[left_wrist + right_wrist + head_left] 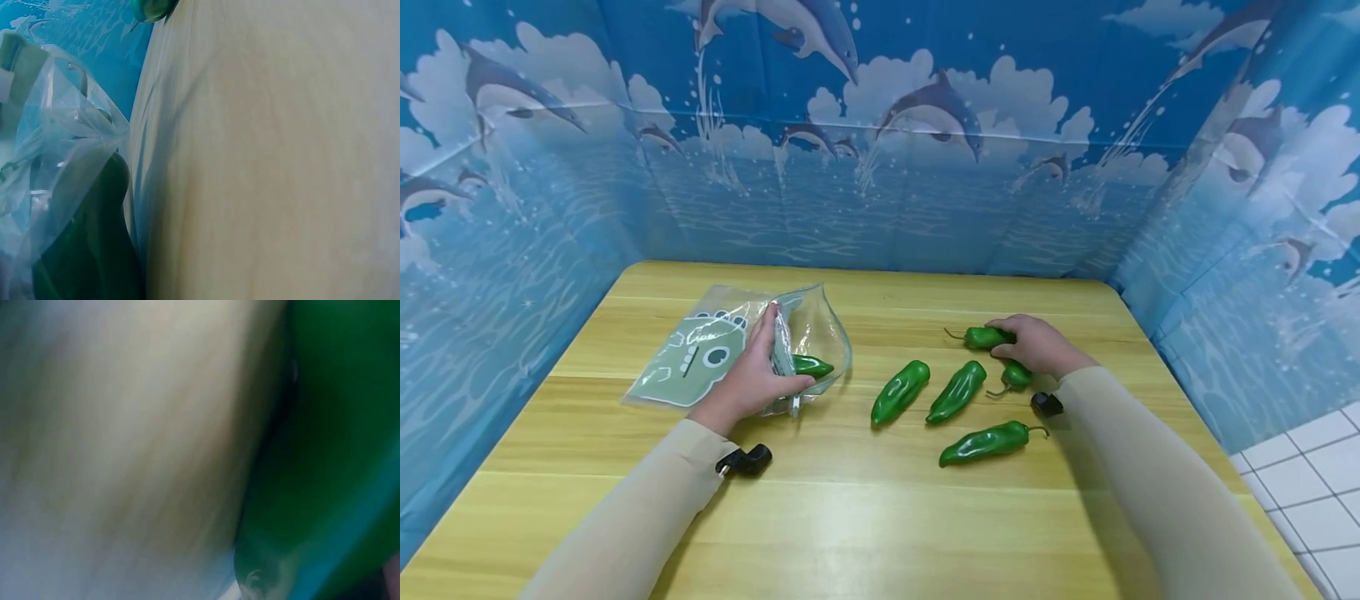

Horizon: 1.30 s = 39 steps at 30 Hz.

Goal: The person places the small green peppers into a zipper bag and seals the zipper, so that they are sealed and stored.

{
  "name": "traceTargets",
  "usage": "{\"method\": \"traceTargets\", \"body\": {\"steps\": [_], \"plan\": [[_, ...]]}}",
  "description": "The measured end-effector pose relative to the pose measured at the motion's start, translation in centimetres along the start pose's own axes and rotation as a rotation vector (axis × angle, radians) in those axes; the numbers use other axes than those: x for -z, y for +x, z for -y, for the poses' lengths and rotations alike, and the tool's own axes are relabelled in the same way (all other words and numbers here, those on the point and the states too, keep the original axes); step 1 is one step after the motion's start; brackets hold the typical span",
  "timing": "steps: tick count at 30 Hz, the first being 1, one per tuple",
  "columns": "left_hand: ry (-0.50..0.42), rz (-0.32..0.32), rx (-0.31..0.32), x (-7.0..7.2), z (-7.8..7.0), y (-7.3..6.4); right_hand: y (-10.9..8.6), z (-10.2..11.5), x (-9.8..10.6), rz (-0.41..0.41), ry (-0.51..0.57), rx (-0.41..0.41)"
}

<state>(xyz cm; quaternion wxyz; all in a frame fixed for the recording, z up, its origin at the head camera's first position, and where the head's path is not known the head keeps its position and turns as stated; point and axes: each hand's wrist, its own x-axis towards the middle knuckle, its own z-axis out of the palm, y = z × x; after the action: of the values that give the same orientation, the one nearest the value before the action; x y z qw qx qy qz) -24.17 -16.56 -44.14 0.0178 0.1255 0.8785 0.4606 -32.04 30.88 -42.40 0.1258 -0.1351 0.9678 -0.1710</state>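
My left hand (752,383) holds a clear plastic bag (711,293) near its mouth, the thumb along the front edge. The bag bears a green cartoon dinosaur print, and its mouth gapes to the right. Inside the mouth lies a green pepper (811,366), partly hidden by the hand; the left wrist view shows a dark green pepper (94,244) close up behind the film. Over at the right, my right hand (1033,343) grips a long green pepper (983,337) whose stem points left. Just below those fingers lies another pepper (1017,373), partly covered by the hand.
Between the hands, two green peppers lie side by side, a left one (900,393) and a right one (957,392). Nearer the front is a further pepper (988,443), stem to the right. The wooden table (850,533) ends against a blue dolphin-print curtain (910,208).
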Motion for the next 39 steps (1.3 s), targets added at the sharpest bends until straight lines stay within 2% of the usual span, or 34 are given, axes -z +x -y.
{"method": "traceTargets", "body": {"steps": [8, 20, 39], "plan": [[0.001, -0.015, -0.006, -0.07, 0.10, 0.10, 0.15, -0.22, -0.14, 0.023, 0.026, -0.027], [-0.034, -0.023, -0.006, -0.08, -0.16, -0.18, -0.01, -0.17, -0.20, 0.018, 0.024, -0.035], [-0.035, -0.021, -0.012, 0.00, 0.11, -0.12, 0.00, -0.05, -0.38, 0.009, 0.034, -0.038]]}}
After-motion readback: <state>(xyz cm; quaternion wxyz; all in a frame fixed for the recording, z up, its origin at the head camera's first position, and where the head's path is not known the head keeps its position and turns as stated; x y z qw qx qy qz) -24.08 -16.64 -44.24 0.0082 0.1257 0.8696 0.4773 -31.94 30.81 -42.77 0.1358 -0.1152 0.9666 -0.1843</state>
